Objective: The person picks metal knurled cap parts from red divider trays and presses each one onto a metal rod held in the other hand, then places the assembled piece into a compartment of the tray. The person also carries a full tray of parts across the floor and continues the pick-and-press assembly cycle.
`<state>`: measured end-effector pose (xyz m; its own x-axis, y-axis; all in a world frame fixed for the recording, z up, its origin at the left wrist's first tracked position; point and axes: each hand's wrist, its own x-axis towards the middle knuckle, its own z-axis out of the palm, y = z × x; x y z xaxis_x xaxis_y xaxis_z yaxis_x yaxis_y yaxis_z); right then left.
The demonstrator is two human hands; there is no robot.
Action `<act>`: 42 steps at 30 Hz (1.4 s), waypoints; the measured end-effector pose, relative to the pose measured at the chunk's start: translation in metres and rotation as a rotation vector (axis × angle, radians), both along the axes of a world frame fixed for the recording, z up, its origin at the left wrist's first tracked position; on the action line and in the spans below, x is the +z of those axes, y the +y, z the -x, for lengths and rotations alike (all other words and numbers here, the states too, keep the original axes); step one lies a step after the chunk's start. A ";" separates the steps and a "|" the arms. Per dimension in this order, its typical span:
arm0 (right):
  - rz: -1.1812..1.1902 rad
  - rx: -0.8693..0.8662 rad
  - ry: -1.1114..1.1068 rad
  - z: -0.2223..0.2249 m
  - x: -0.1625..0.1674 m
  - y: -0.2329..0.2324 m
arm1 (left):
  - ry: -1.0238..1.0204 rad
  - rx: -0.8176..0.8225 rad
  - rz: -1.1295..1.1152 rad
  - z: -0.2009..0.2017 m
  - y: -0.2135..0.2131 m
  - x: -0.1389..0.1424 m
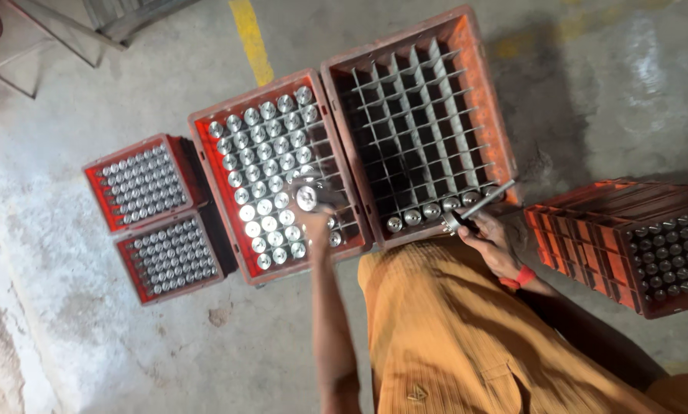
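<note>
My left hand [313,218] reaches over the middle red crate [203,146] and grips a shiny round metal cylinder [306,198] just above its grid of similar parts. My right hand [491,239] rests at the near edge of the larger red crate [413,42] and holds a thin metal rod tool [482,204] that points up and right. That crate's grey divider grid is mostly bare, with a few metal cylinders [422,215] along its near row. A red band sits on my right wrist.
Two small red crates [141,149] full of small metal parts stand at the left. A stack of red crates [589,238] with dark-topped parts stands at the right. The concrete floor carries a yellow line [250,38]. My orange garment fills the bottom.
</note>
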<state>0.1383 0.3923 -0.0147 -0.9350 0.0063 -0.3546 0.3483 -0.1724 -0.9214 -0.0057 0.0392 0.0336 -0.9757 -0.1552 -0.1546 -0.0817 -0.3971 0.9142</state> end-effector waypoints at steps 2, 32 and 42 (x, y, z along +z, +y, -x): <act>-0.037 0.060 0.012 0.011 0.011 -0.010 | -0.334 -0.145 -0.179 -0.031 0.039 -0.017; 0.050 -0.106 0.153 0.085 0.023 0.028 | 0.069 -0.248 1.437 -0.093 0.102 -0.012; -0.069 -0.151 0.080 0.043 0.027 0.016 | 0.070 -0.221 1.303 -0.051 0.050 -0.035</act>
<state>0.0950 0.4079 0.0119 -0.9468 0.1706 -0.2728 0.2480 -0.1530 -0.9566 0.0450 0.0896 -0.0017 -0.9992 0.0116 0.0370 0.0320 0.7852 0.6184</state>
